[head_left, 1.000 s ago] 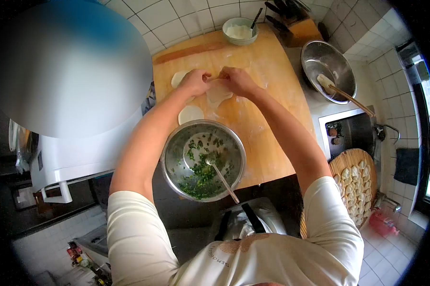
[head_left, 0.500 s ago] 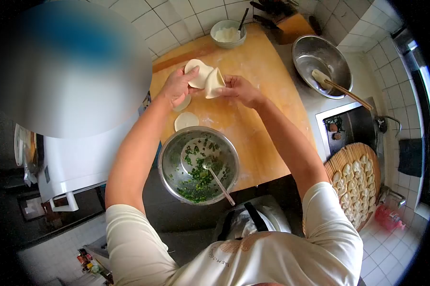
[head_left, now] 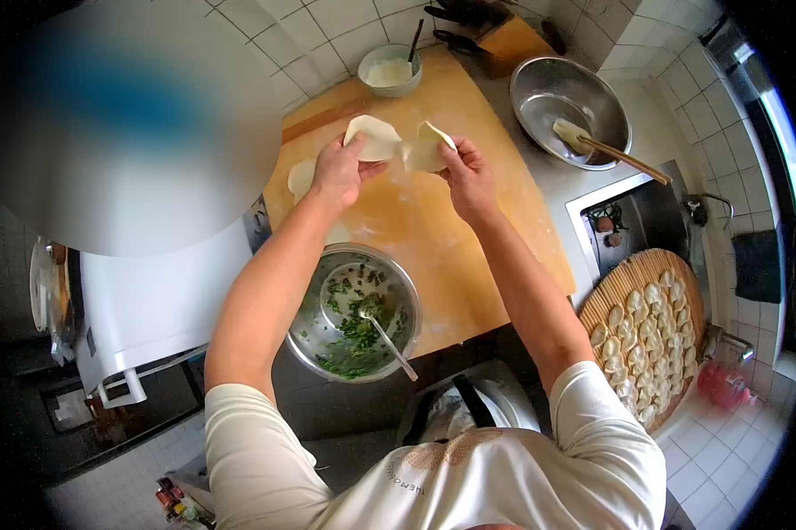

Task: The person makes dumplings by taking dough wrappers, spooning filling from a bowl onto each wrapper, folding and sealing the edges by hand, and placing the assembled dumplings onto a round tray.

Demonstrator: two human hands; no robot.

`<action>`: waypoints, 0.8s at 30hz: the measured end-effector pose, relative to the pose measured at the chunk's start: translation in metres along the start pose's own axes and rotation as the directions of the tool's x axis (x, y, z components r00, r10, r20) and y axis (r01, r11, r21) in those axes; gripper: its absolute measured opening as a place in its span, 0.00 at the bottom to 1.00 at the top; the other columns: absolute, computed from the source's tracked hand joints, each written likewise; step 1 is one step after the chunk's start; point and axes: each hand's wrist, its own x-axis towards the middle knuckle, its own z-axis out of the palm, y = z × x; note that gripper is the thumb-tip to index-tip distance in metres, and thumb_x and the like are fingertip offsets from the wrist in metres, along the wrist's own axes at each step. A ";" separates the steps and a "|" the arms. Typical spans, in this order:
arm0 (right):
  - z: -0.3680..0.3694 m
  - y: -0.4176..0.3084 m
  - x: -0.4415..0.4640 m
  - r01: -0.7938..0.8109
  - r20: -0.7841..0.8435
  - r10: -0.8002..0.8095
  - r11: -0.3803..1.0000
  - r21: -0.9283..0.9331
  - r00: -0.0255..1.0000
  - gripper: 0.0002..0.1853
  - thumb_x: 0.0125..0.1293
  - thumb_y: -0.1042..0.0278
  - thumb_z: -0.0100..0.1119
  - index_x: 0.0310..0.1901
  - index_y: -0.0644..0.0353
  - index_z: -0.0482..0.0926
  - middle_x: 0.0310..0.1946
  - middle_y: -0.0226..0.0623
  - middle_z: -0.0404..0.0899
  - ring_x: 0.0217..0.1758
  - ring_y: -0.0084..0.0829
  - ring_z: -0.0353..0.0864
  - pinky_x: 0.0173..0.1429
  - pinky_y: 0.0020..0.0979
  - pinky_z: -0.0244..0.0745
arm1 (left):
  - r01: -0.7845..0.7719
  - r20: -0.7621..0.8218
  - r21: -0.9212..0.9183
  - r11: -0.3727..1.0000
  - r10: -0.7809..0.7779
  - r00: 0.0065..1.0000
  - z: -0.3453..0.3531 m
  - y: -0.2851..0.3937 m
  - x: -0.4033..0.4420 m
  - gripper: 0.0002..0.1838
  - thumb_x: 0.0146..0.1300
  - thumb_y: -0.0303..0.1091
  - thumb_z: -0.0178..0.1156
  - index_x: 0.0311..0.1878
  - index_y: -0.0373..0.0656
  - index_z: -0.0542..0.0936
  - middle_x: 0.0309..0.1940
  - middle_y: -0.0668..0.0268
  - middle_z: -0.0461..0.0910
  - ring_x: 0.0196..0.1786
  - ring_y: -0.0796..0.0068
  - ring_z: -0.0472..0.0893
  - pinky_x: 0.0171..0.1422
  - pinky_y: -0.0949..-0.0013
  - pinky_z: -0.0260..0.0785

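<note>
My left hand (head_left: 339,170) pinches a pale dumpling wrapper (head_left: 376,139) by its edge, above the wooden board. Slightly to the right, my right hand (head_left: 470,177) grips a second wrapper (head_left: 426,151), bent at its upper edge. The two sheets are close, with a narrow gap between them. Another round wrapper (head_left: 301,177) lies on the board left of my left wrist, and one more is partly covered by my left forearm. Nearer my body stands a steel bowl (head_left: 418,296) holding chopped green filling (head_left: 360,334) and a spoon (head_left: 391,346).
The floury wooden board (head_left: 477,265) spans the counter. At its back is a small bowl (head_left: 391,87) of white powder or paste. To the right are a large steel bowl (head_left: 535,97), a sink (head_left: 654,231) and a round mat (head_left: 603,305) of shaped dumplings. A knife block (head_left: 514,49) stands behind.
The two wrappers, touching or overlapping before, are now apart. My right hand has moved right with its wrapper and turned. The camera view has shifted slightly.
</note>
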 end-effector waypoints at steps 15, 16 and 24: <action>-0.043 -0.052 -0.026 -0.135 0.126 0.114 0.977 0.168 0.985 0.06 0.62 0.70 0.56 0.38 0.60 0.74 0.32 0.27 0.76 0.34 0.18 0.75 0.38 0.20 0.71 | 0.117 0.076 0.059 0.991 -0.122 0.990 0.022 -0.017 0.008 0.16 0.65 0.36 0.48 0.53 0.40 0.68 0.49 0.60 0.73 0.47 0.68 0.76 0.46 0.63 0.74; -0.045 -0.052 -0.027 -0.156 0.082 0.145 0.976 0.151 0.986 0.05 0.62 0.69 0.56 0.38 0.60 0.74 0.32 0.27 0.76 0.34 0.19 0.75 0.37 0.21 0.72 | 0.142 0.203 0.095 0.985 -0.158 0.966 0.023 -0.021 0.012 0.18 0.63 0.36 0.51 0.54 0.39 0.68 0.50 0.60 0.73 0.47 0.68 0.76 0.47 0.64 0.73; -0.046 -0.059 -0.033 -0.258 -0.058 0.251 0.938 -0.232 0.966 0.16 0.62 0.72 0.54 0.53 0.61 0.70 0.37 0.29 0.77 0.36 0.19 0.76 0.40 0.20 0.71 | -0.102 0.175 0.710 0.697 -0.035 0.984 0.020 -0.023 0.019 0.34 0.49 0.34 0.65 0.59 0.35 0.65 0.52 0.57 0.71 0.54 0.69 0.73 0.51 0.68 0.70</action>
